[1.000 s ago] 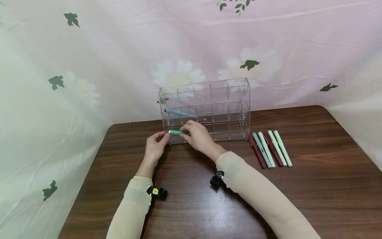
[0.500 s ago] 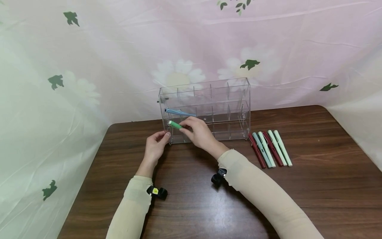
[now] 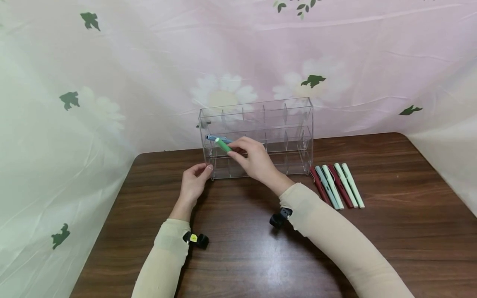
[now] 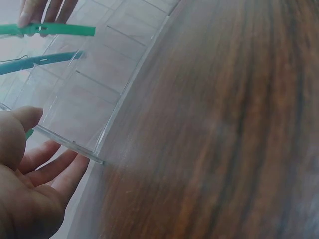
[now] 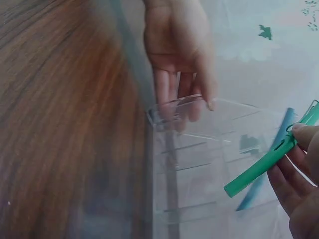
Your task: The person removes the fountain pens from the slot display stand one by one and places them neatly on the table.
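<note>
A clear acrylic pen organizer with tiers of compartments stands at the back of the table. My left hand grips its near left side panel, the thumb and fingers on opposite faces in the left wrist view. In my right hand a green pen is pinched between thumb and fingers, held tilted in front of the middle tier. A blue pen lies slantwise across the middle tier's left compartments, partly hidden by the green pen and right hand. The right wrist view shows the green pen's clip under the thumb.
Right of the organizer, several pens lie side by side on the wooden table: dark red pens, a grey-blue pen and pale green pens. A patterned cloth hangs close behind the organizer.
My right hand has lifted the green pen from the bottom tier up to the middle tier, slightly rightward, and tilted it. The left hand keeps its grip on the organizer.
</note>
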The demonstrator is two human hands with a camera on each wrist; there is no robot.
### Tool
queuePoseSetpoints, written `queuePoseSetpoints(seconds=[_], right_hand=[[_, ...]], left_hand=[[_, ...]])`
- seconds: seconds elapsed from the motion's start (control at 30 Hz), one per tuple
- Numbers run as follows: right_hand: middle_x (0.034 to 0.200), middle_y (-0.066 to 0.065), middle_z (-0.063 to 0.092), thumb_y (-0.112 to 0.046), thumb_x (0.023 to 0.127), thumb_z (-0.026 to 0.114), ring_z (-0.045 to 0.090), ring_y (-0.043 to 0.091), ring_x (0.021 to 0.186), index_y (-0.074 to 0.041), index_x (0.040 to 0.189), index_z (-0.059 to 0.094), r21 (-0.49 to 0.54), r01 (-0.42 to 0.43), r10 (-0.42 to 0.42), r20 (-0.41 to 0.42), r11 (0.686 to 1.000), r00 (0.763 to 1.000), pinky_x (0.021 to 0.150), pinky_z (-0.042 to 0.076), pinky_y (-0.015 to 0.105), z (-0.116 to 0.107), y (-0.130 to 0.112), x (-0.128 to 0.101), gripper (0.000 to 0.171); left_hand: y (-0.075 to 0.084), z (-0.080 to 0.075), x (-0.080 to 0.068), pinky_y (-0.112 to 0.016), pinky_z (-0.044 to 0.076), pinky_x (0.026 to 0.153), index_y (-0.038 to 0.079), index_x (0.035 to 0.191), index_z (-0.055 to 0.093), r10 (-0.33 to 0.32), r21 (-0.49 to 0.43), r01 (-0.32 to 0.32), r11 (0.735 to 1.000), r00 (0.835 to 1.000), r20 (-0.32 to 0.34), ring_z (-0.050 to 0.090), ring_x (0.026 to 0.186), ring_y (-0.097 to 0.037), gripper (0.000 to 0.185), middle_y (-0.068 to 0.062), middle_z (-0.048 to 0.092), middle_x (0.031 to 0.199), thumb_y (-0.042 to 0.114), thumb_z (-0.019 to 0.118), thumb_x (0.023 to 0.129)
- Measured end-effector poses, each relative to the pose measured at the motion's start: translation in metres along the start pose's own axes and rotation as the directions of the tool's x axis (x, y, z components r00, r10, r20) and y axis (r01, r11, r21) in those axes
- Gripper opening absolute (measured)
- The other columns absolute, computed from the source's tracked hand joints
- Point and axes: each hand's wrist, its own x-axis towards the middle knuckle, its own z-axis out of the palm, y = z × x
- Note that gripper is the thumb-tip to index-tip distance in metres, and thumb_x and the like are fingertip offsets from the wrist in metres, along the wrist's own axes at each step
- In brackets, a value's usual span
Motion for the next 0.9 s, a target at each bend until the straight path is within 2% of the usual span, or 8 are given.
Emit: queuePoseSetpoints(seconds=[0.13, 0.37, 0.57, 0.7, 0.9], right_hand=[[0.114, 0.011, 0.077, -0.014, 0.101, 0.078, 0.074, 0.024, 0.096, -0.003, 0.121, 0.079, 0.012, 0.001, -0.001, -0.026, 1.0, 1.0, 0.085, 0.064, 0.038, -0.011, -0.004, 0.0, 0.023], [0.113, 0.012, 0.078, -0.011, 0.099, 0.079, 0.074, 0.024, 0.096, -0.002, 0.119, 0.08, 0.052, 0.001, 0.002, -0.045, 0.999, 0.999, 0.086, 0.064, 0.036, -0.027, -0.002, -0.003, 0.021], [0.113, 0.011, 0.078, -0.012, 0.099, 0.08, 0.074, 0.023, 0.096, -0.004, 0.119, 0.08, 0.035, -0.001, 0.003, -0.051, 0.999, 0.999, 0.083, 0.064, 0.036, -0.04, 0.0, -0.009, 0.022], [0.112, 0.01, 0.079, -0.012, 0.098, 0.081, 0.074, 0.022, 0.094, -0.005, 0.119, 0.081, 0.032, -0.019, 0.022, -0.067, 0.999, 0.998, 0.079, 0.061, 0.03, -0.049, 0.002, -0.014, 0.022], [0.111, 0.011, 0.079, -0.01, 0.098, 0.081, 0.077, 0.022, 0.093, -0.004, 0.118, 0.08, 0.062, -0.058, 0.063, -0.095, 0.996, 0.993, 0.081, 0.06, 0.018, -0.065, 0.005, -0.02, 0.021]], left_hand=[[0.002, 0.0, 0.0, -0.049, 0.057, 0.11, -0.006, 0.141, 0.065, 0.0, -0.002, 0.0, 1.0, 1.0, 0.002, 0.069, 0.125, -0.035, 0.043, -0.025, 0.067, 0.139, 0.023, 0.066, 0.109], [0.002, 0.0, -0.001, -0.049, 0.056, 0.111, -0.006, 0.142, 0.063, -0.009, -0.004, 0.009, 1.0, 1.0, 0.009, 0.068, 0.128, -0.036, 0.044, -0.024, 0.066, 0.141, 0.024, 0.066, 0.109], [0.002, 0.0, -0.001, -0.045, 0.057, 0.109, -0.006, 0.143, 0.063, -0.01, -0.005, 0.01, 1.0, 1.0, 0.004, 0.068, 0.127, -0.035, 0.045, -0.024, 0.066, 0.14, 0.024, 0.066, 0.109], [0.002, 0.0, -0.001, -0.04, 0.058, 0.106, -0.005, 0.143, 0.064, -0.014, 0.0, 0.014, 1.0, 1.0, 0.003, 0.068, 0.127, -0.034, 0.045, -0.024, 0.066, 0.14, 0.025, 0.066, 0.109], [0.001, 0.0, 0.0, -0.046, 0.056, 0.109, -0.005, 0.143, 0.063, -0.014, -0.003, 0.014, 1.0, 1.0, 0.007, 0.068, 0.128, -0.036, 0.046, -0.024, 0.066, 0.141, 0.026, 0.066, 0.109]])
